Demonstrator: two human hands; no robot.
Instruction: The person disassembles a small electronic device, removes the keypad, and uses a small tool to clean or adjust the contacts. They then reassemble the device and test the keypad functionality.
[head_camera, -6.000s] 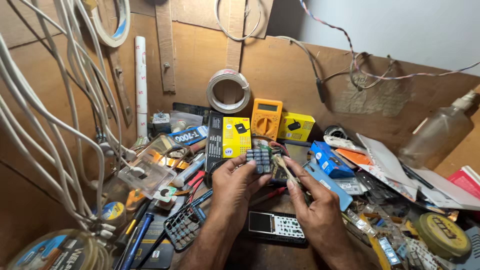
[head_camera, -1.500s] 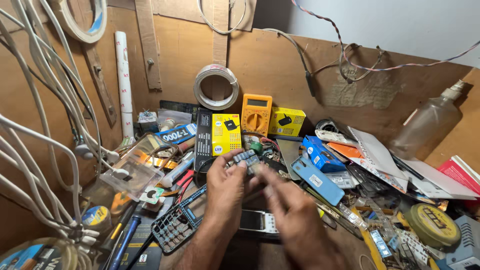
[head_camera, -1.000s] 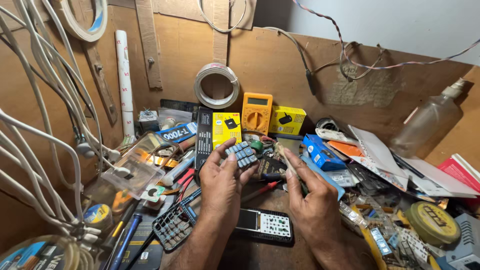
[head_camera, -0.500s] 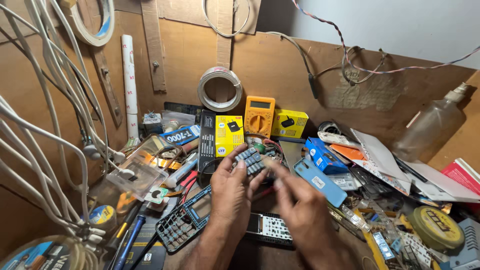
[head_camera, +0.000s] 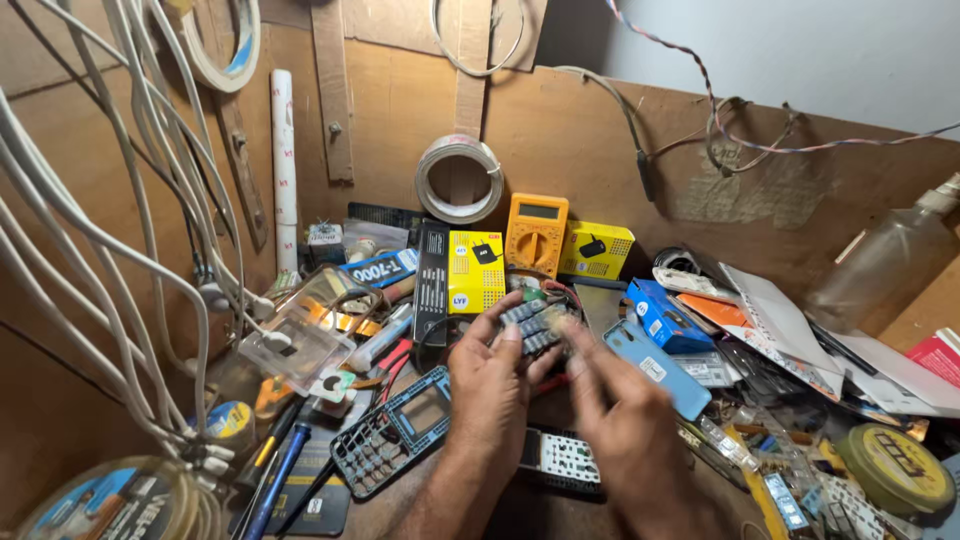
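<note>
My left hand (head_camera: 490, 385) holds a small grey phone keypad piece (head_camera: 530, 325) up over the cluttered bench, thumb and fingers wrapped round its lower edge. My right hand (head_camera: 620, 420) is blurred just right of it, fingers bent toward the keypad's right side; whether it touches the piece is unclear. Below my hands lies a black keypad phone (head_camera: 560, 460), partly hidden by my wrists. A blue-framed phone front housing (head_camera: 392, 442) lies to the left.
A yellow multimeter (head_camera: 536, 234), yellow boxes (head_camera: 476, 272), a tape roll (head_camera: 458, 178) and a blue box (head_camera: 662, 315) stand at the back. White cables (head_camera: 120, 230) hang at left. A plastic bottle (head_camera: 880, 265), papers and a round tin (head_camera: 893, 468) fill the right.
Six seconds ago both hands gripped the keypad piece. Since then my right hand dropped away to the bench, then came back up beside the piece; my left hand kept hold throughout.
</note>
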